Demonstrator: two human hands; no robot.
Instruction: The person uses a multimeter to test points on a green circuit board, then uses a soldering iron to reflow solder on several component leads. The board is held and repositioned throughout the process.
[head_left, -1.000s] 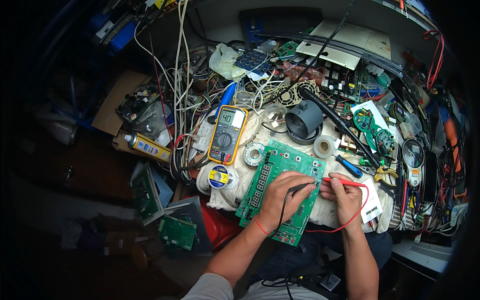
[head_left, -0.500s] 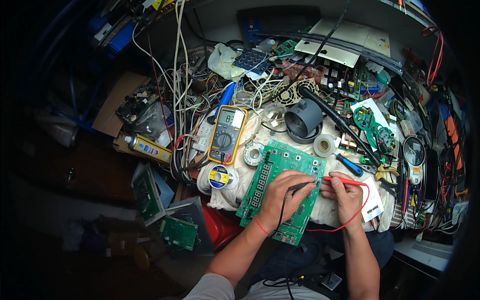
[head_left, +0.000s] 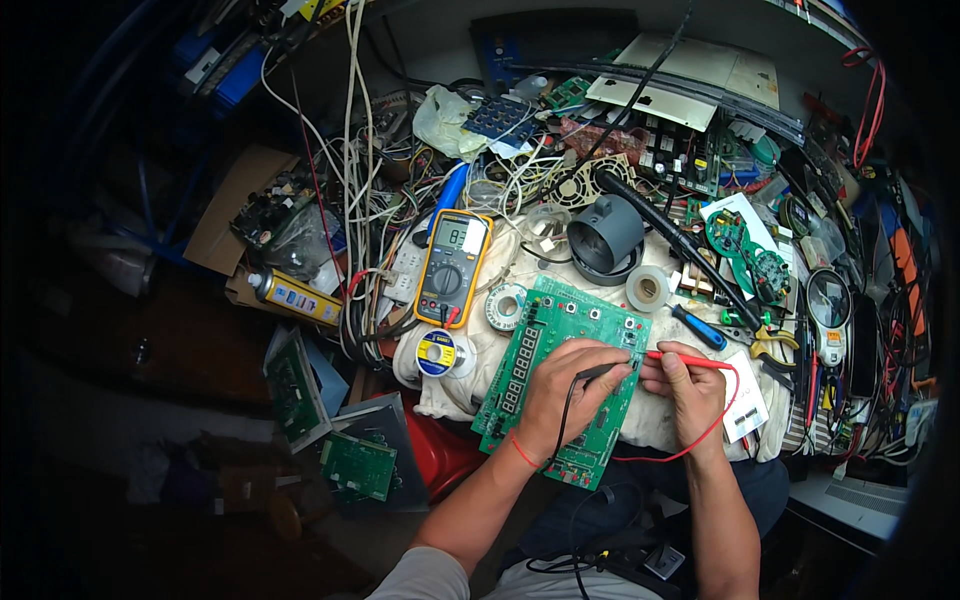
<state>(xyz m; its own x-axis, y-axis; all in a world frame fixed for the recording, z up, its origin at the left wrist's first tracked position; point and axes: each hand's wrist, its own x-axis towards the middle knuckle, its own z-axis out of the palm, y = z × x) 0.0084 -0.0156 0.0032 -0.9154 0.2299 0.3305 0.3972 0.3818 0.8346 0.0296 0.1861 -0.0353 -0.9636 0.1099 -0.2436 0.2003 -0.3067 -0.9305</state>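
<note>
A green circuit board point(head_left: 600, 440) with a row of seven-segment digits lies tilted at the front of the cloth-covered bench. Across it rests my left hand point(head_left: 565, 395), fingers closed on a black test probe point(head_left: 596, 371) that points to the board's right side. My right hand point(head_left: 685, 390) pinches a red test probe point(head_left: 695, 360) beside the board's right edge, its tip close to the black one. Whether the tips touch the board is too small to tell. Behind and to the left, a yellow-and-grey multimeter point(head_left: 453, 270) lies face up with its display lit.
Near the multimeter sit a solder spool point(head_left: 437, 353) and a wire roll point(head_left: 506, 306). Behind the board are a grey cylindrical nozzle point(head_left: 604, 236), a tape roll point(head_left: 648, 288) and a blue-handled screwdriver point(head_left: 698, 328). Yellow-handled pliers point(head_left: 774, 345) lie right. Tangled cables point(head_left: 510, 180) crowd the back.
Both hands and probes hold nearly the same place over the board. The whole view has shifted very slightly; nothing was taken up or let go.
</note>
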